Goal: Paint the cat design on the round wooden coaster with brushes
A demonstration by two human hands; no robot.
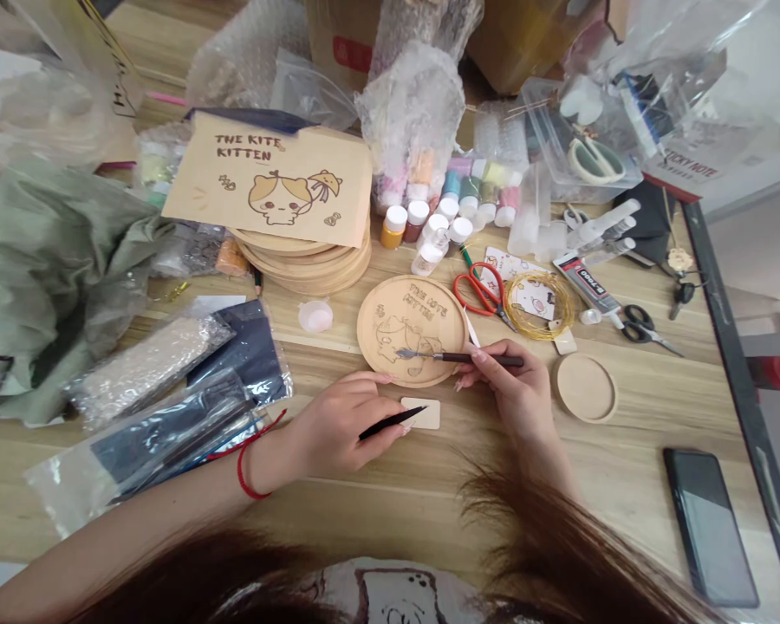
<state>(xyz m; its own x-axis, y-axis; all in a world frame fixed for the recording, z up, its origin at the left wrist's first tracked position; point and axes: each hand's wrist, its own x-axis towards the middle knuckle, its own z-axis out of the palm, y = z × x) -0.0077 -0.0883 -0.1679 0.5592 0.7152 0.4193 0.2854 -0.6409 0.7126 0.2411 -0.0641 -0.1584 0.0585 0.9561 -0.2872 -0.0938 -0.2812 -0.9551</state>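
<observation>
A round wooden disc engraved with a kitten and lettering lies flat on the table. My right hand is closed on a thin dark-handled tool whose metal tip rests on the disc. My left hand is closed on a slim black tool, its tip over a small rectangular wooden tag. A red cord circles my left wrist.
A stack of wooden discs under a kitten card, small paint bottles, red scissors, a coil of gold wire, a glue tube, an empty wooden coaster, a phone, and plastic bags at the left.
</observation>
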